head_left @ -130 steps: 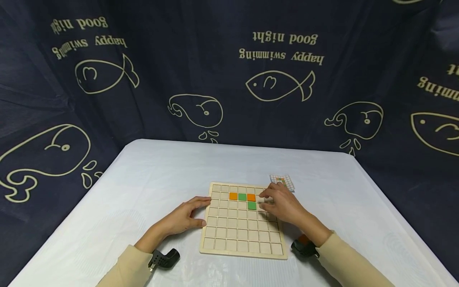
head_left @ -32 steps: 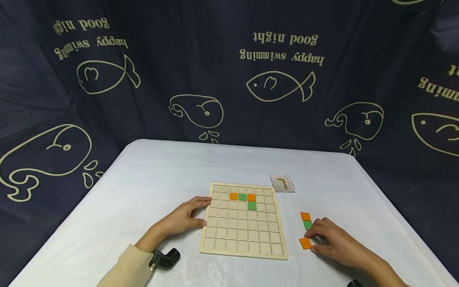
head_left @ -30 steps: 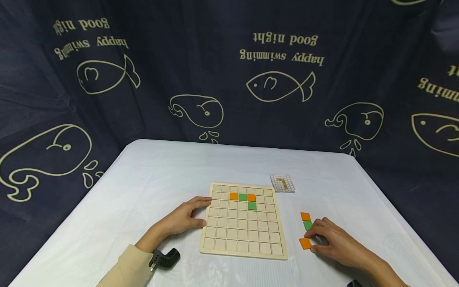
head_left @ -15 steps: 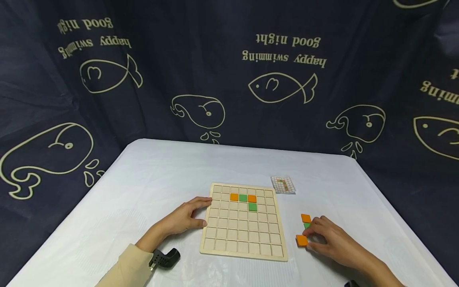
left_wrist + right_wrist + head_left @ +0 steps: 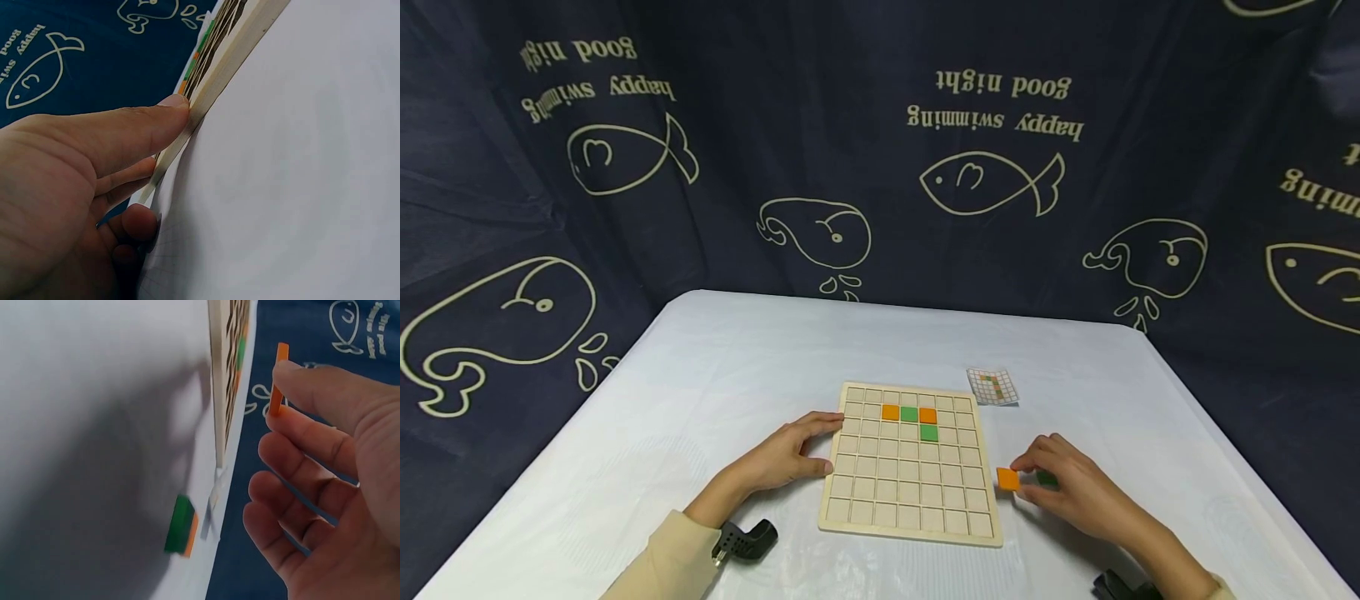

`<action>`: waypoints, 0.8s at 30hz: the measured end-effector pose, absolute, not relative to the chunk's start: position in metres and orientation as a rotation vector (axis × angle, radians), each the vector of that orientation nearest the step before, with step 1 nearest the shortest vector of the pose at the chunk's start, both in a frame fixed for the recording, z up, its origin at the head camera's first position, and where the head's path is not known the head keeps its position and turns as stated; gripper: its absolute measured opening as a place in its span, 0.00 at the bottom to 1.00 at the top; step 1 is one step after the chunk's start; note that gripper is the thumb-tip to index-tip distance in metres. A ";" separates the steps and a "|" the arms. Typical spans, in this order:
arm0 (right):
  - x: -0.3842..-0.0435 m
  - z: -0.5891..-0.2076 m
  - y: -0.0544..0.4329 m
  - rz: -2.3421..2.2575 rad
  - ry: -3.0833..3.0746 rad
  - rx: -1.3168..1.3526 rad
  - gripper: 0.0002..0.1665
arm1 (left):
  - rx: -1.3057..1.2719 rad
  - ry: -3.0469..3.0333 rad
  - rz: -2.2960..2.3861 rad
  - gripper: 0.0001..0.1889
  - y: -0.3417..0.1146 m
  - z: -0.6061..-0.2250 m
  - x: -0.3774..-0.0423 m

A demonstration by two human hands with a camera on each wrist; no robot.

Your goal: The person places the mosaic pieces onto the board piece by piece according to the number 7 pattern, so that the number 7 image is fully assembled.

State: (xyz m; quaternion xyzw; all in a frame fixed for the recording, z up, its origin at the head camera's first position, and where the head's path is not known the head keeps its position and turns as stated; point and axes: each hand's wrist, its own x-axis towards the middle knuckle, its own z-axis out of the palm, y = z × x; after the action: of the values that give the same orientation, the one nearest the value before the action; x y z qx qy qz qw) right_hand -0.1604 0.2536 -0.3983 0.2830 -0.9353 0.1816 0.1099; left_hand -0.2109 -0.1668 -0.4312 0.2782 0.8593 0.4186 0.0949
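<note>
An orange square tile is pinched between the thumb and fingertips of my right hand, just off the right edge of the wooden grid board. In the right wrist view, that tile stands edge-on, raised above the table. My left hand touches the board's left edge with fingers and thumb spread; the left wrist view has its thumb against the board's rim. On the board, an orange tile, a green tile and another orange one form a row, with a green tile below its right end.
Beneath the right hand lies a loose green tile, partly hidden; an orange tile shows beside it in the right wrist view. A small printed pattern card lies behind the board's right corner. White cloth covers the table; a dark printed curtain hangs behind.
The right hand has left the board, reached the loose tiles at right, picked up the nearest orange one and carried it left and up toward the board. The left hand has stayed put.
</note>
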 end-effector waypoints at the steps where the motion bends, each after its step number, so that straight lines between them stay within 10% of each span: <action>1: -0.161 -0.398 0.252 0.538 -2.742 0.833 0.13 | 0.825 2.546 1.242 0.34 -0.167 -0.431 -0.211; 24: -0.189 -0.393 0.207 0.579 -2.686 0.801 0.12 | 0.827 2.565 1.224 0.34 -0.165 -0.432 -0.211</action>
State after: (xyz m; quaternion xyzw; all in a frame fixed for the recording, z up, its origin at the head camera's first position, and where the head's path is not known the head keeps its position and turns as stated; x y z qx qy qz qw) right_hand -0.1889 0.2069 -0.3927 0.2770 -0.9294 0.2004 0.1393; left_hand -0.2112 -0.1654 -0.4319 0.2781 0.8630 0.4119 0.0905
